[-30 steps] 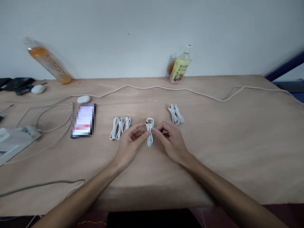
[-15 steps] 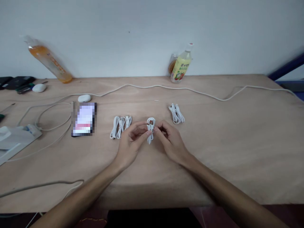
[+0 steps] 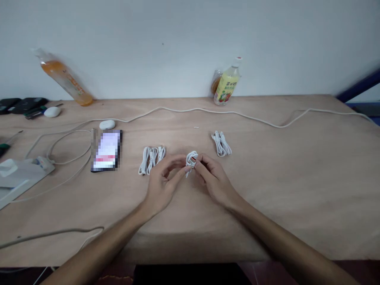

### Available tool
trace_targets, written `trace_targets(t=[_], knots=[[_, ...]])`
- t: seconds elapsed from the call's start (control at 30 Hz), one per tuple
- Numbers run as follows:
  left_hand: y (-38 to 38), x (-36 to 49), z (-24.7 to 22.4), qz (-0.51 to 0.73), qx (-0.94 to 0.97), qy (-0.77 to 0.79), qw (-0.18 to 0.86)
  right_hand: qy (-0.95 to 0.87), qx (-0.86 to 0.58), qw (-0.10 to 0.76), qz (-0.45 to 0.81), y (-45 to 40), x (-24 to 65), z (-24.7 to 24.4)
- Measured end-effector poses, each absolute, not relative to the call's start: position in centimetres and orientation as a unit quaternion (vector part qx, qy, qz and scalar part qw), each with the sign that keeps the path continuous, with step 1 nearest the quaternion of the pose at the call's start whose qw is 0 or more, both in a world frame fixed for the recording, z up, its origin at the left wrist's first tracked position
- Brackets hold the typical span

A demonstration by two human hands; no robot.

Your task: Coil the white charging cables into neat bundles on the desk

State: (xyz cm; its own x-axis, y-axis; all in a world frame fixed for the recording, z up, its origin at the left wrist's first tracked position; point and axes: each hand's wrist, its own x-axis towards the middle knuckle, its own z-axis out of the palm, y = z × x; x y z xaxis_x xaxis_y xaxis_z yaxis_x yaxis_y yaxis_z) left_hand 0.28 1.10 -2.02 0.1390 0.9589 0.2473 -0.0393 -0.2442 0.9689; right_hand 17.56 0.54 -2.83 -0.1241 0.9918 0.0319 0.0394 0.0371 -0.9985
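A small coiled white cable (image 3: 191, 157) is held above the table between both hands, with an orange-brown bit showing in it. My left hand (image 3: 166, 180) pinches it from the left with thumb and fingers. From the right, my right hand (image 3: 215, 178) grips the same coil in its fingertips. Left of my left hand lie several bundled white cables (image 3: 145, 161) side by side, the rightmost partly beside my fingers. Another white cable bundle (image 3: 221, 143) lies on the table beyond my right hand.
A phone (image 3: 107, 151) and white earbud case (image 3: 107, 124) lie left on the wooden table (image 3: 297, 178). A long white cable (image 3: 246, 115) crosses the back. An orange bottle (image 3: 67, 82) and a yellow bottle (image 3: 227, 84) lean on the wall. A white power strip (image 3: 26, 174) sits far left.
The held coil has turned and tilted between my fingers, and its lower loops now show less. My right fingertips have come over its middle. The view has shifted slightly.
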Motion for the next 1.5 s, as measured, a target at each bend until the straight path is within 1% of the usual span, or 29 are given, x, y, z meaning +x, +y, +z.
trace_targets(t=[0.13, 0.27, 0.37, 0.47, 0.6, 0.9, 1.0, 1.1, 1.2, 1.27, 1.33, 1.4, 1.5], knots=[[1.1, 0.3, -1.9, 0.527, 0.594, 0.385, 0.470, -0.516, -0.457, 0.445, 0.572, 0.6, 17.7, -2.8], [1.2, 0.5, -1.6, 0.521, 0.540, 0.404, 0.523, -0.517, -0.456, 0.469, 0.552, 0.6, 17.7, -2.5], [1.5, 0.5, -1.6, 0.525, 0.481, 0.410, 0.570, -0.530, -0.458, 0.514, 0.495, 0.4, 17.7, -2.3], [1.6, 0.5, -1.7, 0.525, 0.427, 0.397, 0.620, -0.565, -0.460, 0.534, 0.430, 0.2, 17.7, -2.3], [1.5, 0.5, -1.8, 0.507, 0.380, 0.397, 0.664, -0.636, -0.467, 0.512, 0.339, 0.0, 17.9, -2.4], [1.5, 0.4, -2.1, 0.500, 0.357, 0.376, 0.694, -0.736, -0.466, 0.466, 0.155, 0.0, 18.5, -3.1], [1.5, 0.5, -2.2, 0.501, 0.360, 0.378, 0.691, -0.759, -0.451, 0.458, 0.104, 0.1, 18.5, -3.4], [1.4, 0.7, -2.2, 0.505, 0.368, 0.379, 0.683, -0.779, -0.438, 0.448, 0.027, 0.3, 18.3, -3.5], [1.4, 0.8, -2.1, 0.520, 0.394, 0.383, 0.654, -0.783, -0.436, 0.441, -0.031, 0.4, 18.0, -3.7], [1.3, 0.9, -2.0, 0.526, 0.424, 0.391, 0.626, -0.781, -0.442, 0.438, -0.044, 0.4, 17.8, -3.9], [1.3, 0.8, -1.8, 0.528, 0.460, 0.395, 0.595, -0.779, -0.453, 0.431, -0.040, 0.4, 17.8, -4.2], [1.2, 0.6, -1.7, 0.529, 0.497, 0.396, 0.562, -0.774, -0.473, 0.422, -0.006, 0.3, 17.8, -4.3], [1.1, 0.4, -1.5, 0.529, 0.545, 0.399, 0.514, -0.757, -0.489, 0.421, 0.107, 0.2, 17.9, -4.0]])
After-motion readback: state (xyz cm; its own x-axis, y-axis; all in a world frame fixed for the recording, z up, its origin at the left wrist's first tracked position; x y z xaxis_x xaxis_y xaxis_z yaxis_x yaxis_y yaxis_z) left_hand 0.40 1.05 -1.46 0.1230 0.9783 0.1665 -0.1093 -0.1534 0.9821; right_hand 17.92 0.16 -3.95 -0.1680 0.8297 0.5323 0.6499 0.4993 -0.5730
